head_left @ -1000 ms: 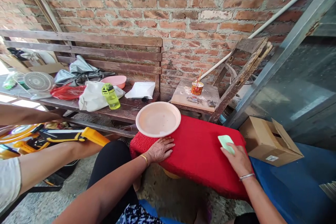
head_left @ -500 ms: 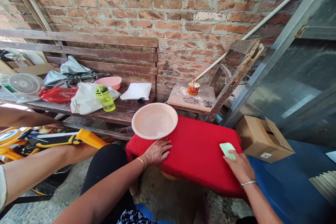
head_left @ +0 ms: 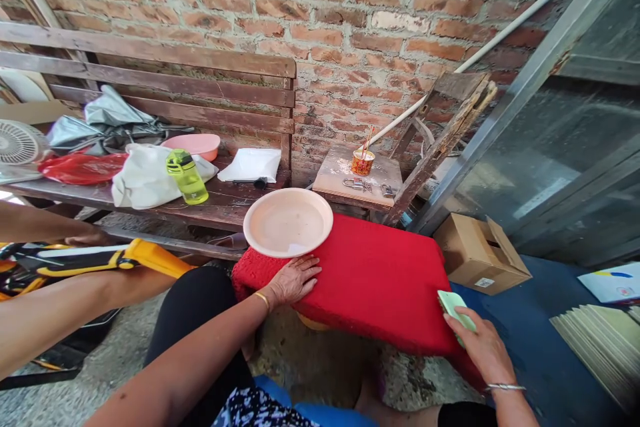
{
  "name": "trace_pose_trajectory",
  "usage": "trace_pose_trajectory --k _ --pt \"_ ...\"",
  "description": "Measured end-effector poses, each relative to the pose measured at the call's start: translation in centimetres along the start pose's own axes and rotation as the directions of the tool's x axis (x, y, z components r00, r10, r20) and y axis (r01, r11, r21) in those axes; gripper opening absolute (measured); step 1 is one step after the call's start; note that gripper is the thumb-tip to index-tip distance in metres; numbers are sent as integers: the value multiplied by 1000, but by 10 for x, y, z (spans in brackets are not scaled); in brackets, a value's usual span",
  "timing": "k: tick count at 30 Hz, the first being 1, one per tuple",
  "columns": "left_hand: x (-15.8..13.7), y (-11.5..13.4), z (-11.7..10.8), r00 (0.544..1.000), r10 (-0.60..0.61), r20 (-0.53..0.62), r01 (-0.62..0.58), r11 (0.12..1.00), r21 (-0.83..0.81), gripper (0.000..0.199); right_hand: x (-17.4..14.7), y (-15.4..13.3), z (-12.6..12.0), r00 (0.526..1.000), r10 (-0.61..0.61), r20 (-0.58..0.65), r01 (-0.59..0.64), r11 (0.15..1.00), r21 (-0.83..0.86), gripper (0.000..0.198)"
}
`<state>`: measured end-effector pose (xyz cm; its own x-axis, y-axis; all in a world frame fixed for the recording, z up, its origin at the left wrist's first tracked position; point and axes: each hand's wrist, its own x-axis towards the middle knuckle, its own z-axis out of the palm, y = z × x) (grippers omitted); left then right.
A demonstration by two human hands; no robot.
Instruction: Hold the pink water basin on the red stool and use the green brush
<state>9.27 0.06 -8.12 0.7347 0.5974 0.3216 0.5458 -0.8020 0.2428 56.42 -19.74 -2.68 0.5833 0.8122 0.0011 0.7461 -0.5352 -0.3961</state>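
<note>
My left hand (head_left: 295, 279) lies flat on a red cloth (head_left: 370, 273) spread over a low table, fingers stretched out just below the front rim of a pale pink basin (head_left: 323, 213). The basin seems to hold clear water and stands on the cloth's far left corner. My right hand (head_left: 484, 341) grips a flat, pale green oblong object (head_left: 456, 307), its kind unclear, beside the cloth's right edge. Its underside is hidden.
Behind stands a wooden bench (head_left: 225, 203) with a green bottle (head_left: 187, 177), bags and a pink bowl (head_left: 193, 145). A chair (head_left: 330, 180) bears a cup and padlocks. At right is a cardboard box (head_left: 475, 253). Another person's arm (head_left: 95, 297) reaches in at left.
My right hand has moved right and toward me with the pale green object, from over the cloth to its right edge. My left hand keeps its place on the cloth. The view has shifted slightly.
</note>
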Motion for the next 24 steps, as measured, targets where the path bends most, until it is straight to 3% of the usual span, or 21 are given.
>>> trace_pose_trajectory --k 3,6,13,19,21,24 --pt "0 -1 1 1000 -3 -5 3 1000 1 37 3 11 -7 989 137 46 -136 990 -28 66" --pt "0 -1 2 1000 0 0 0 1000 10 37 4 26 -17 975 220 -4 -220 973 -69 72" --pt "0 -2 3 1000 -5 -18 6 1000 9 36 1 15 -9 995 -2 97 -12 989 146 68" --pt "0 -2 1 1000 -4 -16 4 1000 -10 37 6 36 -20 995 92 27 -94 993 73 75" --pt "0 -2 0 1000 -1 -19 1 1000 -16 36 -1 25 -22 998 32 45 -39 987 156 80" --pt "0 -2 0 1000 5 -24 -6 1000 -15 36 -16 -15 -18 977 -123 174 63 946 317 82"
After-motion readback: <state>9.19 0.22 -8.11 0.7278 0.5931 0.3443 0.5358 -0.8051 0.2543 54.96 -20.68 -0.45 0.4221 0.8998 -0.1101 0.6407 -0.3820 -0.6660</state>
